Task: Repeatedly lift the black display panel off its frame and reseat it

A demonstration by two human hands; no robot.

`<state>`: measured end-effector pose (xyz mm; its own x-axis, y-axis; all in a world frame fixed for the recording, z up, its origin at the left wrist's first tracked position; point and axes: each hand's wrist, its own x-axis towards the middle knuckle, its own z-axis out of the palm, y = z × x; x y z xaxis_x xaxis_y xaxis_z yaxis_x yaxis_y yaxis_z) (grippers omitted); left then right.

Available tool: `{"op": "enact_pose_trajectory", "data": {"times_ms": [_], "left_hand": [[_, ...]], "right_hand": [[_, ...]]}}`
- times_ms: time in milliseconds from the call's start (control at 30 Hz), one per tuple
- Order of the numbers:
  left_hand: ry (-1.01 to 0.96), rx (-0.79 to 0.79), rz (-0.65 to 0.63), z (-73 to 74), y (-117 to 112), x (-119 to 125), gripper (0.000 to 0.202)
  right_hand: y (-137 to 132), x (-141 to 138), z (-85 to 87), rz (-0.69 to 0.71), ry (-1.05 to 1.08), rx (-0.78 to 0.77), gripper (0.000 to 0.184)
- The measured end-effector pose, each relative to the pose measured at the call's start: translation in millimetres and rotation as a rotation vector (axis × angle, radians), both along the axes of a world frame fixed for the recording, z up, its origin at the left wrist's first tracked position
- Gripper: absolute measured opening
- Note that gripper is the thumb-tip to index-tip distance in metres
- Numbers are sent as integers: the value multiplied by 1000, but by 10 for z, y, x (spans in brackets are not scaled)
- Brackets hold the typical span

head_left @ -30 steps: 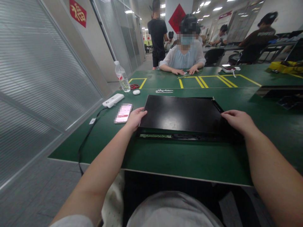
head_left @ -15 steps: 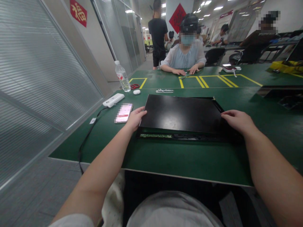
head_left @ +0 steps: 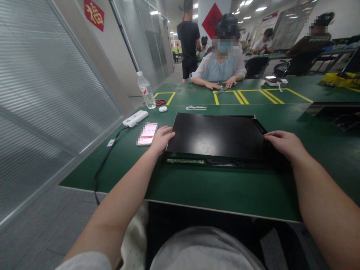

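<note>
A flat black display panel (head_left: 216, 135) lies slightly askew over a shallow black frame (head_left: 270, 162) on the green table. Along the frame's near side a strip of green circuit board (head_left: 185, 161) shows uncovered. My left hand (head_left: 163, 139) grips the panel's left edge, thumb on top and fingers mostly hidden. At the right edge, my right hand (head_left: 284, 142) pinches the panel between thumb and fingers. What lies beneath the panel is hidden.
Left of the panel are a phone (head_left: 147, 134), a white power bank (head_left: 135, 118) with a black cable, a white earbud case (head_left: 163, 109), a water bottle (head_left: 146, 90) and red scissors (head_left: 160, 102). Small white strips (head_left: 196, 107) lie behind it. A person (head_left: 222, 67) sits opposite.
Almost nothing differs. Both hands keep hold of the panel, and the view has shifted very slightly.
</note>
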<state>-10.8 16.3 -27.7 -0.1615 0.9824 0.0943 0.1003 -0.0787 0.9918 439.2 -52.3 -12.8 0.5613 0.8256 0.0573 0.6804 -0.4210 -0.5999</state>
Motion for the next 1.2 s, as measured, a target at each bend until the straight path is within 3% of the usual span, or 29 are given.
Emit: {"op": "enact_pose_trajectory", "data": {"times_ms": [133,267,500,900,1200], "left_hand": [[290,31,9,-36,31,-45,28],[454,-7,-15,-71,48,-56,32],[511,-37,-68,-147,77,-67,37],[608,24,-92,-234,126,-121,39],[832,55,-114,-172,89,-122,40]], "right_hand": [[16,25,-22,-23,54,17,24],[27,42,-44,-52,107,59,22],[29,63,-83,-78,247,112,24],[-36,-93,78,-139,383,129,18],[-30,-83,52,-125,398,155,18]]}}
